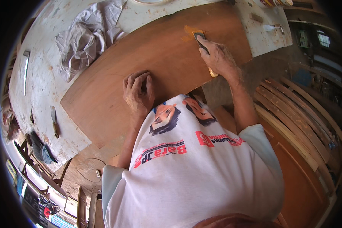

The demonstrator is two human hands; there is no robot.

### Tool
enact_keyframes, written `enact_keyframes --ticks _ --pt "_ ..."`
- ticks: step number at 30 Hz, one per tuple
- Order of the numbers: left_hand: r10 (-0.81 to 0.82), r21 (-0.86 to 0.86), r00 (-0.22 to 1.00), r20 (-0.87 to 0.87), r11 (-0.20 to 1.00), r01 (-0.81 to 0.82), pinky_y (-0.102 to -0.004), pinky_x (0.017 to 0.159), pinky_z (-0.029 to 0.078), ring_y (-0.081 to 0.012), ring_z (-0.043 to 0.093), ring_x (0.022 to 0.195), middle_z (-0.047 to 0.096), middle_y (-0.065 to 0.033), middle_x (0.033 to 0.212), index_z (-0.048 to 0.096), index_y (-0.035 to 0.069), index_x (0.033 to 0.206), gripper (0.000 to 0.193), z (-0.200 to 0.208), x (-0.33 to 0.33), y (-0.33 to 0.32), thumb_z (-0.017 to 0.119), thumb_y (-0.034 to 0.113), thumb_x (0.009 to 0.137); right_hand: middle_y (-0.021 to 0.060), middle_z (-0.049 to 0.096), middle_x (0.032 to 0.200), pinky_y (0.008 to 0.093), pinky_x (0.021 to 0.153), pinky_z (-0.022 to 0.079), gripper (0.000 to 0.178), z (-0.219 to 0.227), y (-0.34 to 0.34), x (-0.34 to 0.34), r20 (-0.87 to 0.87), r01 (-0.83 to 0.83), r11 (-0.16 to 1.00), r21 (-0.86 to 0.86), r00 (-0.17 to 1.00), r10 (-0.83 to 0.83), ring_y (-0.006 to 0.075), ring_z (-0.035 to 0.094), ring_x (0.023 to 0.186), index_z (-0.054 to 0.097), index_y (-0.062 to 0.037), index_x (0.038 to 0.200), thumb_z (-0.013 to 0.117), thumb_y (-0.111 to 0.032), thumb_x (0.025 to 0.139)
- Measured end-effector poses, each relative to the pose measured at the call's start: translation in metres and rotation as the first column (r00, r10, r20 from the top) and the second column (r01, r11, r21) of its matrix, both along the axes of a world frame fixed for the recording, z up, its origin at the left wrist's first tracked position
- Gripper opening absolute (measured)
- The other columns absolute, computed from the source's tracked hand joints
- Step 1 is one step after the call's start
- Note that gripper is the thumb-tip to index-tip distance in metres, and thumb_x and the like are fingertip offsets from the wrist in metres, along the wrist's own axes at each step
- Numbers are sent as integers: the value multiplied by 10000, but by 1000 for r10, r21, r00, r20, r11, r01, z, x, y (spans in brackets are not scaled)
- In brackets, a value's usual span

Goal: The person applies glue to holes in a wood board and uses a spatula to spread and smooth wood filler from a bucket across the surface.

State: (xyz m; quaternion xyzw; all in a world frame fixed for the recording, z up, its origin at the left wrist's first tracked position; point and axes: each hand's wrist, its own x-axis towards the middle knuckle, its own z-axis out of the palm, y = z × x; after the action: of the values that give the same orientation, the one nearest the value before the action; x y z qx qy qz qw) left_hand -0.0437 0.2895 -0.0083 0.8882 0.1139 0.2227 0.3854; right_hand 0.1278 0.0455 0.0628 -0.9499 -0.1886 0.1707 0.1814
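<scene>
A long brown wooden panel [171, 49] with a curved far edge lies on the pale, stained worktable in front of me. My right hand [219, 59] grips a putty knife [198, 35], its dark blade against the panel's surface. The yellowish end of its handle shows below my palm. Orange-yellow putty [188, 34] is smeared around the blade tip. Near the panel's front edge, my left hand [138, 90] rests on the wood with its fingers curled in, and I see nothing in it.
A crumpled pale cloth [85, 40] lies beyond the panel. On the table's left are another putty knife [54, 122], a metal strip [26, 72] and a dark brush-like thing [41, 148]. A small white tube [271, 28] sits far right. Curved wooden pieces [292, 117] are stacked at my right.
</scene>
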Motion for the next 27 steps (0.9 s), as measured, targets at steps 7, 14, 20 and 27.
enact_keyframes --ticks 7,14,20,27 --pt "-9 7 1000 15 1000 9 -413 949 573 -303 706 1059 793 -56 1120 798 83 1027 115 1 1 -1 796 53 917 295 703 1299 479 1006 562 464 4 -20 -5 14 39 996 76 999 -40 460 689 1192 638 -15 1469 639 -194 1041" --pt "-10 11 1000 11 1000 10 -411 951 572 -302 707 1061 794 -57 1128 799 83 1027 115 3 3 -1 793 48 918 301 705 1278 494 1000 555 462 3 -23 -18 -35 48 999 -24 998 -49 463 688 1184 637 0 1463 644 -181 1037" --pt "-9 12 1000 0 1000 9 -411 951 569 -301 705 1072 794 -56 1132 800 89 1028 115 0 -1 -1 794 55 918 295 705 1296 503 1005 556 462 9 -20 -24 -38 76 997 28 996 -75 464 681 1196 629 -9 1477 654 -161 1041" --pt "-6 28 1000 12 1000 6 -413 953 566 -305 704 1073 793 -56 1130 795 89 1033 116 0 -1 -1 793 59 921 272 737 1181 544 929 571 459 -13 -35 -43 67 59 998 -24 996 -57 466 711 1085 617 -9 1468 645 -188 1046"
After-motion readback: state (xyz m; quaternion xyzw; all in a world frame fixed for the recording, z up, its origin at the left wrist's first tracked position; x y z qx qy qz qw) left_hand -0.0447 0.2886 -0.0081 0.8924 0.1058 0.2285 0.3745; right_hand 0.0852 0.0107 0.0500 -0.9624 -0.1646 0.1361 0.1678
